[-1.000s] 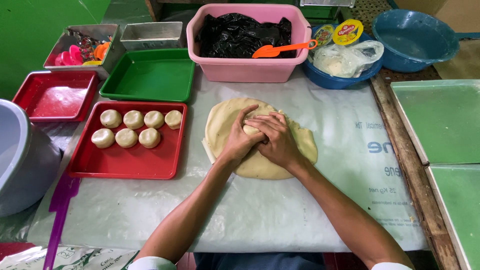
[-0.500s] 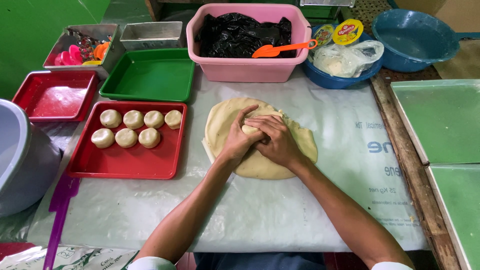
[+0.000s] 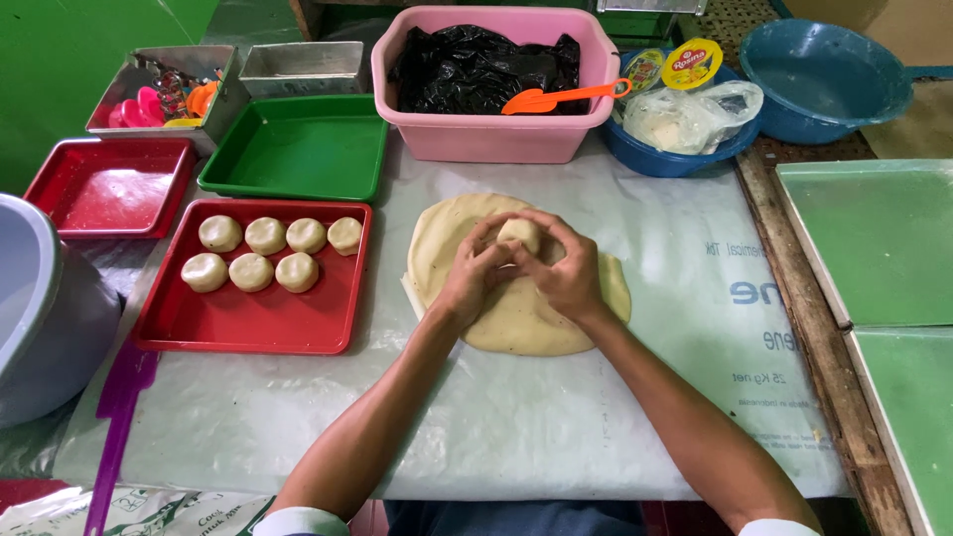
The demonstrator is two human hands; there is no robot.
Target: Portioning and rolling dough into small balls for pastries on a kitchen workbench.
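Note:
A flat sheet of pale dough [image 3: 521, 318] lies on the plastic-covered table [image 3: 556, 417]. Both hands meet over its middle. My left hand [image 3: 470, 281] and my right hand [image 3: 568, 270] cup a small dough ball [image 3: 519, 234] between their fingers, just above the sheet. To the left, a red tray [image 3: 253, 323] holds several round dough pieces [image 3: 265, 235] in two rows.
A green tray [image 3: 298, 149] and a second red tray [image 3: 104, 189] sit at the back left. A pink tub [image 3: 496, 134] with black plastic and an orange scoop [image 3: 556, 97] stands behind the dough. Blue bowls [image 3: 824, 74] are back right, green trays [image 3: 874, 238] right, a grey basin [image 3: 40, 308] left.
My hands have shifted slightly and opened around the small dough ball, which now shows between the fingers.

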